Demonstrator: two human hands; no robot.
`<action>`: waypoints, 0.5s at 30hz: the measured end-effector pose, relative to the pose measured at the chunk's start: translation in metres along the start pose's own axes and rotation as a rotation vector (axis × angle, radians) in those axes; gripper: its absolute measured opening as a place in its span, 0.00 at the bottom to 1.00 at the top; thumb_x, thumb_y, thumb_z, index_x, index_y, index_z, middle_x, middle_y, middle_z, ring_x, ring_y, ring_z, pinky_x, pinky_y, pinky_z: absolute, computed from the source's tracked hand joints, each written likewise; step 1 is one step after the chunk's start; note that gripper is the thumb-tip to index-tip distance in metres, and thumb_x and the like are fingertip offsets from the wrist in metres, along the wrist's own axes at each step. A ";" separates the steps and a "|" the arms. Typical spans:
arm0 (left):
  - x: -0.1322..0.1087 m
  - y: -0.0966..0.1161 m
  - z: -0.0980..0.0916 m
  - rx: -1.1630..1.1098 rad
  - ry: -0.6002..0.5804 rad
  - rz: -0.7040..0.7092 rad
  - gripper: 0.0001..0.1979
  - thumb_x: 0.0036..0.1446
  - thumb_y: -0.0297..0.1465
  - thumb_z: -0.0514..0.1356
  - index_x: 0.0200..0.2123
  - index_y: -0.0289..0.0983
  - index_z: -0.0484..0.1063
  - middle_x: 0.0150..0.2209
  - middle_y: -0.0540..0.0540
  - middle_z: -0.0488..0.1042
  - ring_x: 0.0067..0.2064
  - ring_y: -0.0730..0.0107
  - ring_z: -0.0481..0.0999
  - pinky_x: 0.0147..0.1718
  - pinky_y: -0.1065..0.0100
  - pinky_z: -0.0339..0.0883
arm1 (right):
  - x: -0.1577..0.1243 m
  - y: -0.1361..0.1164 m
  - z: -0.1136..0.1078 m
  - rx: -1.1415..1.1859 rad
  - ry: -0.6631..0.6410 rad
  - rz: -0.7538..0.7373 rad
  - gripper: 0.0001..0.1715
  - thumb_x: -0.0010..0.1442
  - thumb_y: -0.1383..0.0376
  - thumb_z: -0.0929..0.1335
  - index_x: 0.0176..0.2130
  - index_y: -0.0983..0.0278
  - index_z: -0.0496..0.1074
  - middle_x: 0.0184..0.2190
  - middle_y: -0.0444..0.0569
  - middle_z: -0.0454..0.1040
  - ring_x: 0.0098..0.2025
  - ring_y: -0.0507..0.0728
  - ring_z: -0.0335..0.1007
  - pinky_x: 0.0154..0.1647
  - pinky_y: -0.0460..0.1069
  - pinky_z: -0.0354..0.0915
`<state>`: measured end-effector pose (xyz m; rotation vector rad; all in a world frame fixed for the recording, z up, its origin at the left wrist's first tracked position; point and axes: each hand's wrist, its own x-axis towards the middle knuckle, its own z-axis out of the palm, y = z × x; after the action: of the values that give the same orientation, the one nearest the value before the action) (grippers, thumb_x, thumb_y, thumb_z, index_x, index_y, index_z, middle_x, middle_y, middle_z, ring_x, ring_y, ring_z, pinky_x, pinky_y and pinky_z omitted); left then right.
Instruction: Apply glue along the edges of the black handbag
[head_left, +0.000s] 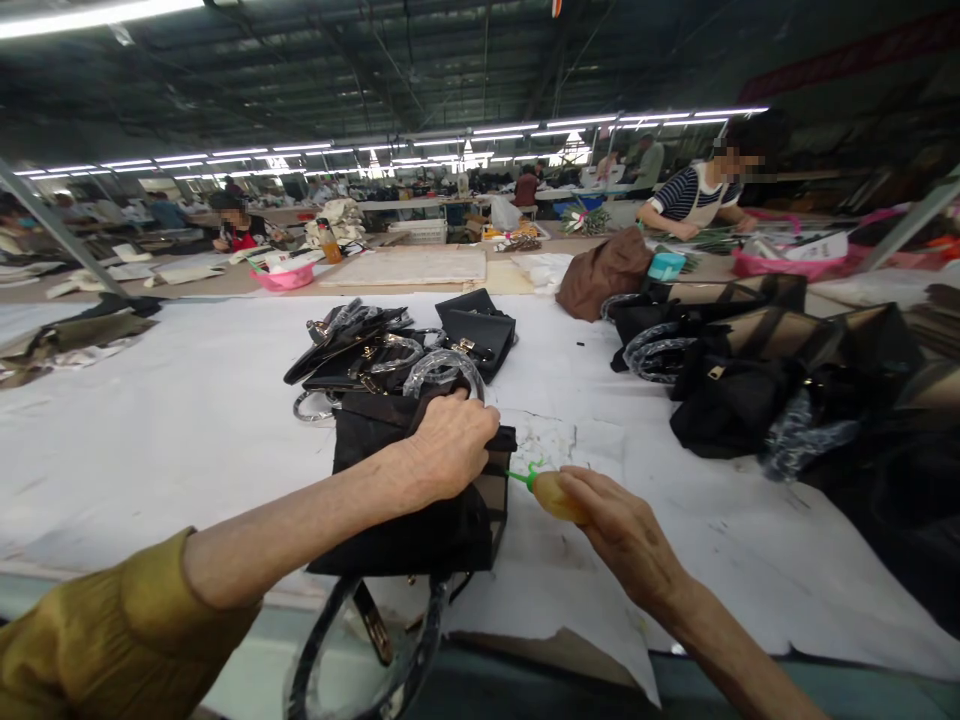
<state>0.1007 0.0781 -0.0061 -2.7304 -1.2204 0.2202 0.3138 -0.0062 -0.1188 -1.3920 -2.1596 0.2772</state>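
Possibly, with the left grip point(454, 440) clasping the bag point(409, 538) on the counter point(187, 430) and the right grip point(616, 515) round the bottle point(555, 497) just right of the bag, too hard a squeeze could smear the bag's side point(493, 495).

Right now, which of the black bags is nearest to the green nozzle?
The black bag under the left hand. The green nozzle points at its side; the heap of bags behind it and the bags at right lie farther away.
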 end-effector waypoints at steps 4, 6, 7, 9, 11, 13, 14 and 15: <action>0.003 0.001 -0.002 0.003 -0.027 -0.006 0.08 0.47 0.26 0.56 0.34 0.35 0.70 0.35 0.42 0.75 0.40 0.56 0.71 0.31 0.62 0.65 | -0.003 -0.002 0.000 -0.054 -0.040 0.007 0.22 0.54 0.76 0.60 0.47 0.59 0.66 0.51 0.52 0.69 0.49 0.62 0.68 0.46 0.55 0.66; 0.004 0.002 -0.002 0.007 -0.039 -0.011 0.09 0.47 0.26 0.56 0.34 0.35 0.70 0.35 0.42 0.75 0.40 0.56 0.71 0.32 0.63 0.65 | -0.001 -0.001 0.000 -0.072 -0.051 0.028 0.20 0.54 0.75 0.62 0.46 0.60 0.66 0.56 0.54 0.64 0.46 0.63 0.70 0.43 0.56 0.67; 0.005 0.002 -0.002 0.011 -0.044 -0.010 0.09 0.47 0.27 0.56 0.35 0.35 0.70 0.36 0.41 0.75 0.40 0.56 0.71 0.32 0.63 0.65 | 0.002 -0.001 0.000 -0.076 -0.055 0.038 0.18 0.53 0.74 0.63 0.44 0.60 0.66 0.58 0.55 0.62 0.46 0.64 0.70 0.43 0.57 0.68; 0.006 0.002 -0.002 0.017 -0.042 -0.004 0.09 0.47 0.26 0.56 0.35 0.34 0.71 0.36 0.41 0.75 0.40 0.57 0.71 0.32 0.63 0.65 | 0.007 -0.001 0.000 -0.069 -0.060 0.053 0.13 0.53 0.73 0.65 0.40 0.62 0.66 0.60 0.58 0.58 0.48 0.65 0.68 0.44 0.58 0.67; 0.007 0.002 0.000 0.019 -0.033 0.001 0.09 0.47 0.26 0.56 0.35 0.35 0.71 0.36 0.42 0.75 0.40 0.57 0.71 0.31 0.63 0.65 | 0.013 -0.001 0.000 -0.043 -0.063 0.067 0.10 0.53 0.72 0.65 0.38 0.62 0.65 0.60 0.57 0.56 0.53 0.66 0.63 0.47 0.57 0.64; 0.008 0.000 0.001 0.021 -0.018 0.001 0.09 0.47 0.27 0.56 0.34 0.35 0.70 0.35 0.42 0.75 0.40 0.57 0.71 0.31 0.63 0.65 | 0.018 -0.002 0.001 -0.005 -0.069 0.094 0.10 0.54 0.71 0.65 0.38 0.61 0.64 0.58 0.56 0.60 0.54 0.64 0.62 0.48 0.56 0.63; 0.008 -0.001 0.002 0.023 -0.011 0.000 0.08 0.47 0.27 0.56 0.34 0.35 0.70 0.35 0.42 0.75 0.40 0.57 0.71 0.31 0.63 0.65 | 0.019 -0.002 0.000 0.015 -0.074 0.116 0.09 0.54 0.70 0.64 0.38 0.60 0.64 0.55 0.55 0.64 0.50 0.62 0.65 0.46 0.55 0.64; 0.008 -0.002 0.003 0.024 -0.007 -0.001 0.08 0.47 0.27 0.56 0.34 0.35 0.70 0.35 0.42 0.75 0.39 0.57 0.71 0.31 0.63 0.65 | 0.019 -0.001 0.000 0.034 -0.080 0.143 0.08 0.55 0.69 0.64 0.37 0.60 0.64 0.49 0.53 0.69 0.46 0.61 0.68 0.43 0.54 0.65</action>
<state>0.1042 0.0854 -0.0090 -2.7114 -1.2128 0.2431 0.3067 0.0104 -0.1117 -1.5428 -2.1108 0.4285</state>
